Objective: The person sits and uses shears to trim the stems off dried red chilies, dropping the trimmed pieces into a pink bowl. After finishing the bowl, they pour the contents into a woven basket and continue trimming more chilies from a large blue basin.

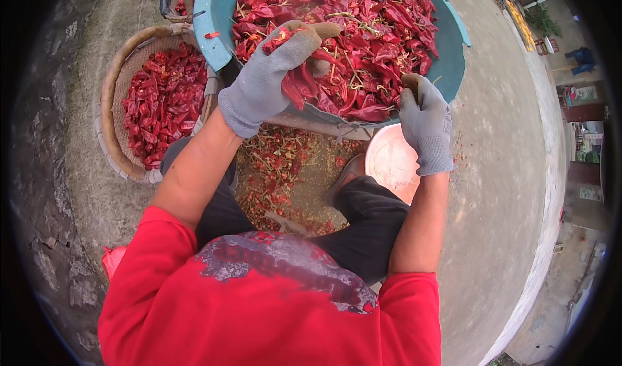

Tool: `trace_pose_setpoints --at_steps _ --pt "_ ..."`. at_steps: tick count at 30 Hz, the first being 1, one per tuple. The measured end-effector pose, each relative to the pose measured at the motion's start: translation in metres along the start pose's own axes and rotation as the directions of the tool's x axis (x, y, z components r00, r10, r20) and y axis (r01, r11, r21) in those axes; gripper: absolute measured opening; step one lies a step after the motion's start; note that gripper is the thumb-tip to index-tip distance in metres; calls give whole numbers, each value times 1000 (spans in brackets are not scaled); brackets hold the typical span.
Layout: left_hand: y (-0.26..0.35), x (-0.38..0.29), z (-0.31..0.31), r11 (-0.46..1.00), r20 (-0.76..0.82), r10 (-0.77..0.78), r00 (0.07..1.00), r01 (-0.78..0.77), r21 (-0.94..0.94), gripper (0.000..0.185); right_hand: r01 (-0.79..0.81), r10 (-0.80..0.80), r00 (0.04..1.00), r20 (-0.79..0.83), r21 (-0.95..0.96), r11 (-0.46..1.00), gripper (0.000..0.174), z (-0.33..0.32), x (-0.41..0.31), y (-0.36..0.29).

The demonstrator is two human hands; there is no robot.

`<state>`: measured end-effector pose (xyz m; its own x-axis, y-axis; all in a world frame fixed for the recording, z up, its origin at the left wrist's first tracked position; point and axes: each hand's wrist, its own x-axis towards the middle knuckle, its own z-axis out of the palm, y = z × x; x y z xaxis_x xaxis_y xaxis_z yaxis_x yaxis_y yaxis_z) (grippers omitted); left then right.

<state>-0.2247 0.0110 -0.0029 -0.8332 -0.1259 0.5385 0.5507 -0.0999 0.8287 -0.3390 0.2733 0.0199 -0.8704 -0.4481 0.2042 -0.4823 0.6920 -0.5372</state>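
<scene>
My left hand, in a grey work glove with brown-stained fingers, grips several dried red chili peppers. It is over the near left part of a broken-rimmed teal plastic tub. A heap of dried red chilies with pale stems fills much of that tub. At the tub's near right edge is my right hand, gloved alike, with fingers curled and thumb close to the forefinger. A thin stem shows beside its knuckles; whether the fingertips pinch anything is not clear.
Left of the tub stands a round woven basket holding red chili pieces. A pale plastic basin sits under my right hand. Stems and scraps litter the ground between my feet. A rough stone surface runs along the left.
</scene>
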Motion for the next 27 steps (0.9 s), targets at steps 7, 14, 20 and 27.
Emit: trace_pose_setpoints --at_steps 7,14,20,27 --pt "15 7 13 855 -74 -374 924 313 -415 40 104 -62 992 110 -431 897 28 46 18 17" --pt "20 4 10 816 104 -497 862 504 -282 31 -34 41 999 -31 179 983 18 16 19 4" --pt "0 -3 39 917 -33 -378 925 379 121 26 -40 63 998 -19 582 812 17 6 -13 -48" --pt "2 -4 50 853 62 -520 852 522 -6 51 259 -183 959 -215 411 874 17 16 -33 -68"
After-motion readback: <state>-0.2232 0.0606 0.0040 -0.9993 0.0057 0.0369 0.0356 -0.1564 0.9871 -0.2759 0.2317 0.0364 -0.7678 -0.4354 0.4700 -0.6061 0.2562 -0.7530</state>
